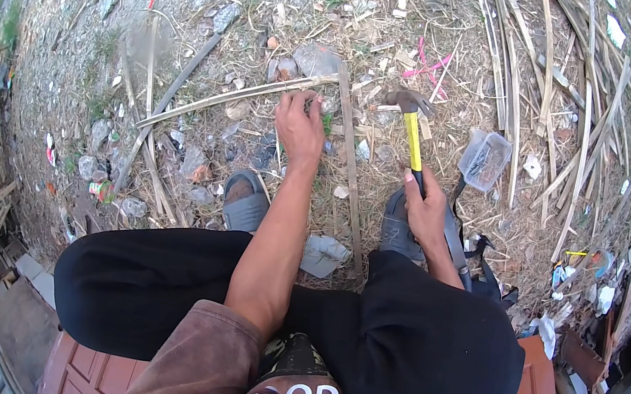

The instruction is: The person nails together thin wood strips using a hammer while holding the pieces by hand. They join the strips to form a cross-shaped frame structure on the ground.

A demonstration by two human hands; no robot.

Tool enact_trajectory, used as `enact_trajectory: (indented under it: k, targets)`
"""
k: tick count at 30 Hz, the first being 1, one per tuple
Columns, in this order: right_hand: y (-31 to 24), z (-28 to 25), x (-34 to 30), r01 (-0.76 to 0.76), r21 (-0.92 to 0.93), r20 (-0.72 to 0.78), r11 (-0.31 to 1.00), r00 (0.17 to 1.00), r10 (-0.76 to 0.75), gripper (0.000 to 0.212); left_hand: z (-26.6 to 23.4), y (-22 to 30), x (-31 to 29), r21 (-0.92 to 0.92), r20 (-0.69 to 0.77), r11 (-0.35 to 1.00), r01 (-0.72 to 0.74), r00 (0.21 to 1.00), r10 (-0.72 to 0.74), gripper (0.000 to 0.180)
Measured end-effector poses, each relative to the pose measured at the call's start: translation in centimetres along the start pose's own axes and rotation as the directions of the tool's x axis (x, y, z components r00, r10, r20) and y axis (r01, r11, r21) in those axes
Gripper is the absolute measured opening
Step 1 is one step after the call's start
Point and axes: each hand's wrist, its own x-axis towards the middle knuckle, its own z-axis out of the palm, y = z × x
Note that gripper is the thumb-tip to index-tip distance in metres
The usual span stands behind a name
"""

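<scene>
A claw hammer (413,134) with a yellow and black handle is gripped in my right hand (427,208), its dark head pointing away from me. My left hand (300,127) has its fingers curled at a thin wooden strip (236,96), close to the strip's right end; whether a small piece also sits between the fingertips I cannot make out. That end meets the top of a second wooden strip (349,161), which runs down toward my feet. Together they form a corner, with a grey stone (316,60) just behind it.
A clear plastic box (485,160) holding small pieces lies right of the hammer. Long wooden strips (591,119) are heaped at the far right. Pink ribbon (427,66), stones and litter cover the ground. I sit on a reddish-brown panelled board (85,376), with sandalled feet in front.
</scene>
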Motion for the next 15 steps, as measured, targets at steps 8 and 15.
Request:
enact_trajectory:
  k: [8,15]
  targets:
    - [1.1,0.0,0.1,-0.089,0.122,-0.019,0.989,0.996,0.092,0.039,-1.6,0.2,0.9,-0.226,-0.056,0.971,0.077,0.994,-0.092,0.018]
    - [1.1,0.8,0.4,-0.039,0.096,-0.007,0.995,0.999,0.04,0.037,-2.3,1.6,3.7,-0.443,0.104,0.888,0.126,0.991,-0.089,0.017]
